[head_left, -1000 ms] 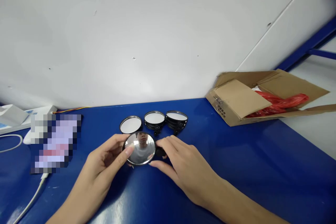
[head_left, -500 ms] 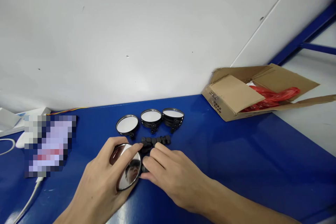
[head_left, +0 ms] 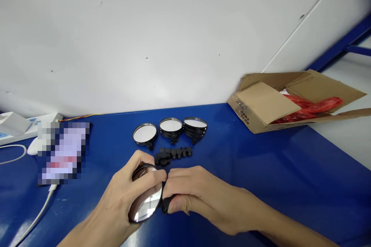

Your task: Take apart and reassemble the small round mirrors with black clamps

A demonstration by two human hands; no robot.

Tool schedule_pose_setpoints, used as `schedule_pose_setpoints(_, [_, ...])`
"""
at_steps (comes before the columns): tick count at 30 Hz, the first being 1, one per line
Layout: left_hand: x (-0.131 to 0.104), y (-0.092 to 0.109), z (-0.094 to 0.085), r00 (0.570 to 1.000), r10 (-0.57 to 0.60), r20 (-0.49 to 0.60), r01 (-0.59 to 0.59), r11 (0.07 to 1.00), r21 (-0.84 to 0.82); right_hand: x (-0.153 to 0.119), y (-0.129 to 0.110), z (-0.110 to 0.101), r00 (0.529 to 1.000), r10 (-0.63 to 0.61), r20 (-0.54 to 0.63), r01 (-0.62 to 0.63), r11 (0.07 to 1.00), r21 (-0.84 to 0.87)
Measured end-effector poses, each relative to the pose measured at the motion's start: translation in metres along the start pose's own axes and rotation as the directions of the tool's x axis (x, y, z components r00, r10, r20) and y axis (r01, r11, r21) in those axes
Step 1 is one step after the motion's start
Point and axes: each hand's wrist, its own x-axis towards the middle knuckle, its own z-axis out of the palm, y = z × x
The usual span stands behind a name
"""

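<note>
My left hand grips a round mirror with a dark rim, the index finger lying across its glass. At the mirror's right edge my right hand is closed on a small black knob-like part, most of it hidden by the fingers. Whether that part is joined to the mirror I cannot tell. Just beyond the hands lie several more small black parts in a cluster. Behind them sit a round mirror on the left, a stack of mirrors in the middle and another stack on the right.
A cardboard box holding a red plastic bag stands at the back right. On the left are a pixelated phone with a white cable, a white mouse-shaped object and a power strip. A white wall rises behind the blue table.
Both hands and the held mirror have moved slightly down and right in view. My right hand has turned, showing its thumb on the black part. The background has shifted right.
</note>
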Motion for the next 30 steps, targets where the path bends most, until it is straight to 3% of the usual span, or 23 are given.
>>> schedule_pose_setpoints(4, [0.000, 0.004, -0.002, 0.999, 0.023, -0.033, -0.023, 1.000, -0.003, 0.000, -0.003, 0.000, 0.997, 0.080, 0.011, -0.080, 0.976, 0.201])
schedule_pose_setpoints(6, [-0.001, 0.003, -0.002, 0.999, 0.017, -0.037, -0.017, 1.000, 0.019, 0.000, -0.001, 0.002, 0.997, 0.077, -0.005, -0.074, 0.977, 0.199])
schedule_pose_setpoints(8, [-0.002, -0.001, -0.002, 0.999, 0.005, -0.039, -0.003, 0.998, 0.055, 0.000, 0.003, 0.007, 0.998, 0.032, -0.053, -0.028, 0.997, 0.072])
schedule_pose_setpoints(10, [-0.002, -0.005, -0.002, 0.998, -0.031, -0.050, 0.037, 0.992, 0.119, 0.001, 0.011, 0.014, 0.988, -0.039, -0.149, 0.008, 0.978, -0.208])
schedule_pose_setpoints(13, [-0.002, -0.011, -0.001, 0.993, -0.083, -0.084, 0.099, 0.973, 0.209, 0.003, 0.022, 0.028, 0.951, -0.148, -0.272, -0.049, 0.796, -0.603])
schedule_pose_setpoints(15, [-0.002, -0.012, 0.001, 0.990, -0.091, -0.109, 0.116, 0.964, 0.241, 0.005, 0.024, 0.034, 0.940, -0.162, -0.299, -0.092, 0.726, -0.681])
schedule_pose_setpoints(17, [-0.002, -0.013, 0.001, 0.987, -0.095, -0.127, 0.124, 0.961, 0.247, 0.005, 0.023, 0.034, 0.946, -0.129, -0.296, -0.111, 0.731, -0.673])
schedule_pose_setpoints(21, [-0.001, -0.011, -0.001, 0.995, -0.092, -0.034, 0.096, 0.984, 0.149, 0.003, 0.017, 0.017, 0.985, -0.064, -0.160, -0.026, 0.862, -0.507])
schedule_pose_setpoints(24, [0.000, -0.006, -0.003, 0.995, -0.063, 0.077, 0.059, 0.997, 0.054, 0.001, 0.014, 0.003, 0.999, 0.010, -0.036, -0.013, 0.996, -0.093])
schedule_pose_setpoints(27, [-0.001, -0.002, -0.004, 0.991, -0.044, 0.127, 0.045, 0.999, -0.010, 0.002, 0.014, -0.001, 0.994, 0.095, 0.046, -0.105, 0.938, 0.332])
schedule_pose_setpoints(28, [-0.001, -0.002, -0.004, 0.991, -0.038, 0.127, 0.040, 0.999, -0.016, 0.002, 0.015, 0.000, 0.993, 0.104, 0.063, -0.120, 0.916, 0.383])
schedule_pose_setpoints(30, [-0.002, -0.003, -0.003, 0.995, -0.023, 0.099, 0.022, 1.000, 0.015, 0.002, 0.015, 0.002, 0.994, 0.101, 0.040, -0.109, 0.948, 0.298])
